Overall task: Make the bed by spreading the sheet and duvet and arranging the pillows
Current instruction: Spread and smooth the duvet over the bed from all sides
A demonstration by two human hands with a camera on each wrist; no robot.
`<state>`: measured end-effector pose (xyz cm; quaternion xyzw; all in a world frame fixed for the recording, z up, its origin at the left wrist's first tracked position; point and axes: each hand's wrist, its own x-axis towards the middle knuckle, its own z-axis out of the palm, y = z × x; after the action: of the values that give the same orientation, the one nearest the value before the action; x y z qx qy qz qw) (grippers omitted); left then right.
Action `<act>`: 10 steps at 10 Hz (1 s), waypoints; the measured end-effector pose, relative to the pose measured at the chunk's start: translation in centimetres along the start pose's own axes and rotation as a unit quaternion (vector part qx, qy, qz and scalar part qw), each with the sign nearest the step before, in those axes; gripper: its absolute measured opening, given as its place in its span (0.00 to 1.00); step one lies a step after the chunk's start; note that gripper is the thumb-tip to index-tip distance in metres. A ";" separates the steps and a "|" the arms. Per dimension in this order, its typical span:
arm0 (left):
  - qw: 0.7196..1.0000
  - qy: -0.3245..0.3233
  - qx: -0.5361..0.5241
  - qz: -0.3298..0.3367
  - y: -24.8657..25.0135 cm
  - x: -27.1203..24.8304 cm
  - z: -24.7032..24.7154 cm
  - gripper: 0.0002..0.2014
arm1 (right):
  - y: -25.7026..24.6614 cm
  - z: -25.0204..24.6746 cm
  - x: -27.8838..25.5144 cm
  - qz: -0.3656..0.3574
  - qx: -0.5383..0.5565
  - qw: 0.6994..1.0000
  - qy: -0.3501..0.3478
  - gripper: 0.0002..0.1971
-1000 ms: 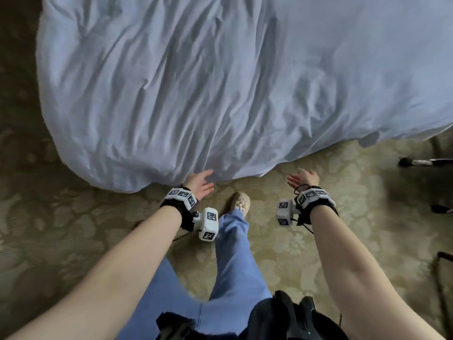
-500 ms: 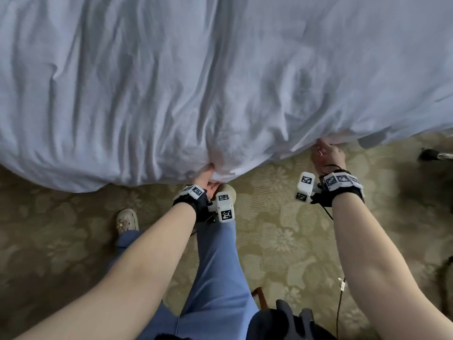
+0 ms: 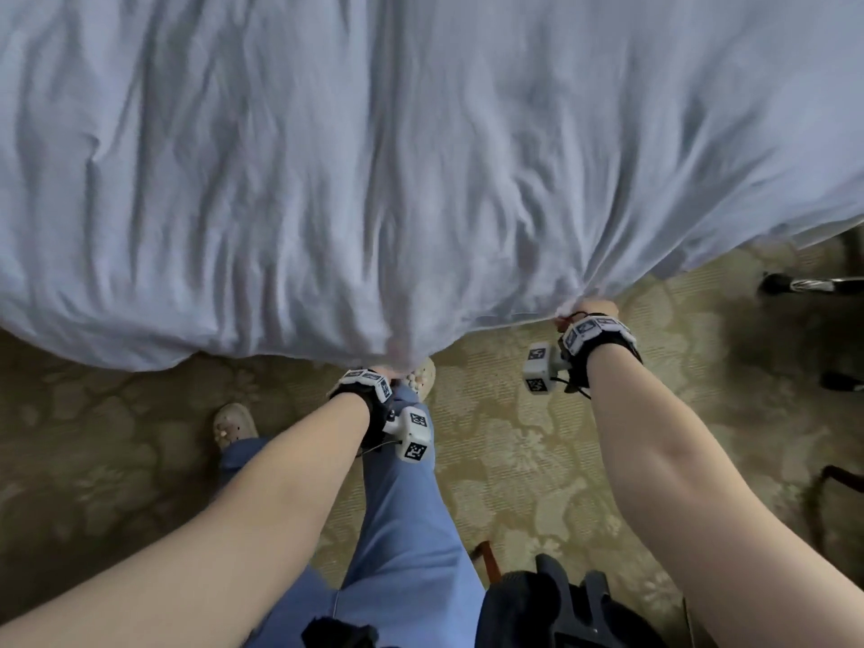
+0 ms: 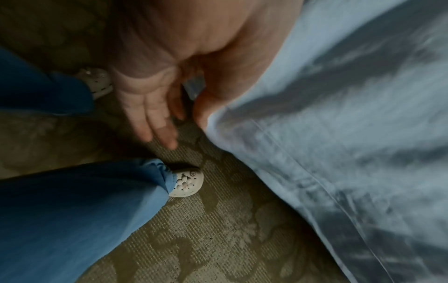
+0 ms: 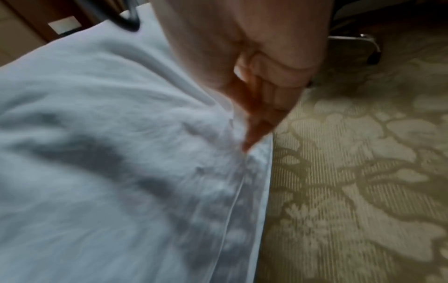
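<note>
The pale blue duvet [image 3: 421, 156] covers the bed and hangs over its near edge, heavily creased. My left hand [image 3: 385, 368] is at the hem near the middle, mostly hidden under the fabric. In the left wrist view the left hand [image 4: 184, 114] pinches the duvet [image 4: 339, 134] hem between thumb and forefinger, its other fingers straight. My right hand [image 3: 584, 307] grips the hem further right, with folds fanning out from it. In the right wrist view the right hand [image 5: 257, 107] is curled into a fist on the duvet [image 5: 97, 153] edge. No pillows or sheet show.
Patterned beige carpet [image 3: 514, 460] runs along the bed's near side. My legs in blue trousers [image 3: 402, 530] and light shoes [image 3: 234, 425] stand close to the hem. Dark metal chair legs [image 3: 795, 286] sit at the right. Black gear [image 3: 561, 610] hangs at my waist.
Both hands were open above the carpet, then reached the duvet's edge and took hold of it. The hem now bunches at each hand and sits nearer to me.
</note>
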<state>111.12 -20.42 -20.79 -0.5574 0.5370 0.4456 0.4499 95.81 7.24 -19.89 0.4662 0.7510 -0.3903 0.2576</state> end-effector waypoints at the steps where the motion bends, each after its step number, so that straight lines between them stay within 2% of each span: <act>1: 0.975 -0.020 -0.215 -0.055 1.0 -1.7 -1.5 0.16 | -1.4 3.0 -2.5 0.029 -0.029 0.995 -0.096 0.06; 2: 0.962 -0.024 -0.271 -0.004 2.0 -2.6 -4.4 0.05 | -2.9 6.4 -4.8 0.011 -0.014 0.998 -0.065 0.09; 3: 0.943 -0.017 -0.326 0.066 1.3 -3.0 -10.2 0.06 | -4.4 10.3 -9.8 -0.056 -0.109 0.987 -0.100 0.10; 4: 0.930 0.002 -0.357 0.088 -1.6 -2.3 -17.2 0.07 | -5.6 14.2 -16.7 -0.104 -0.170 0.970 -0.141 0.13; 5: 0.915 0.048 -0.388 0.100 -5.7 -1.4 -26.4 0.10 | -6.4 19.8 -23.2 -0.143 -0.217 0.948 -0.184 0.10; 6: 0.904 0.092 -0.400 0.116 -10.6 -1.5 -36.3 0.12 | -6.7 26.0 -29.5 -0.200 -0.283 0.919 -0.190 0.08; 7: 0.903 0.142 -0.380 0.140 -14.5 -2.6 -45.2 0.14 | -6.9 31.6 -35.9 -0.261 -0.327 0.895 -0.155 0.16; 8: 0.891 0.174 -0.394 0.144 -19.0 -3.9 -54.5 0.15 | -7.2 37.8 -43.9 -0.293 -0.356 0.873 -0.158 0.22; 10: 0.859 0.169 -0.458 0.153 -22.8 -5.0 -65.1 0.15 | -9.9 46.1 -52.7 -0.334 -0.422 0.827 -0.162 0.24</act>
<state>134.65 -82.80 -2.45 -0.6781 0.4189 0.6033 -0.0278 110.73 -59.72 -2.88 -0.0373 0.8998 -0.1671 0.4013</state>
